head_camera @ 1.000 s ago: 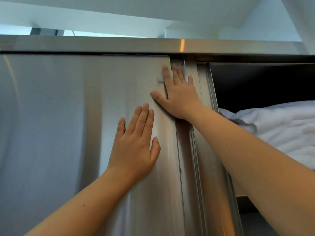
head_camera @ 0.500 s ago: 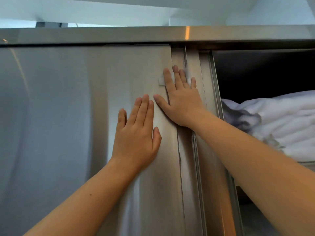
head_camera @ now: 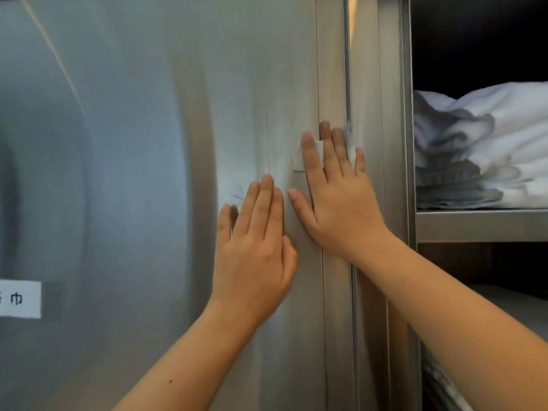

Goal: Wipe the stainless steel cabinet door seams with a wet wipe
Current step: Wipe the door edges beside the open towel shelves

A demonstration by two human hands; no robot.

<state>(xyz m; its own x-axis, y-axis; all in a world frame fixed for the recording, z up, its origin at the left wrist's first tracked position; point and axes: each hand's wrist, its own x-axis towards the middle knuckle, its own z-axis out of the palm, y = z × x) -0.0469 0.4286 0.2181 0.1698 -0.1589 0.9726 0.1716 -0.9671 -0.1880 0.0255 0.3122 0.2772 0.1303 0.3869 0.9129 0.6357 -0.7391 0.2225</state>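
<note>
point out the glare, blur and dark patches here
Head view: the cabinet door carries broad soft reflections and a pale sheen near the left hand; a small orange glint sits high beside the seam; the wet wipe under the right hand is smeared at its right edge; the compartment above the towels is black.

The right hand (head_camera: 341, 200) presses a wet wipe (head_camera: 297, 163) flat on the door seam (head_camera: 346, 69). The left hand (head_camera: 255, 247) lies flat on the cabinet door (head_camera: 148, 143).
</note>
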